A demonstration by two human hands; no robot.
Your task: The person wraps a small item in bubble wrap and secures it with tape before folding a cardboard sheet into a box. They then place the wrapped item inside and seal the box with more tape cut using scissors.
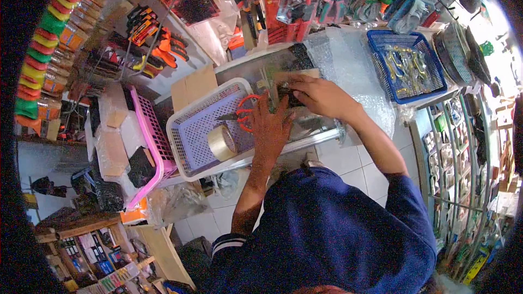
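Observation:
My left hand (269, 127) reaches over the right rim of a white plastic basket (182, 167), its fingertips at a small dark, blurred item (281, 93). From the other side my right hand (321, 97) closes its bent fingers on that same item. What the item is cannot be made out, since motion blur and fingers cover it. Scissors with orange-red handles (242, 112) lie in the basket, partly behind my left hand. Near them stands a roll of tape (222, 142), against the basket's front side.
A pink basket (154, 130) with packets stands at the left. Bubble wrap (351, 71) covers the counter on the right, beside a blue basket (400, 96) of metal parts. Packaged tools (297, 0) hang along the back, and a glass case (422, 147) stands at the right.

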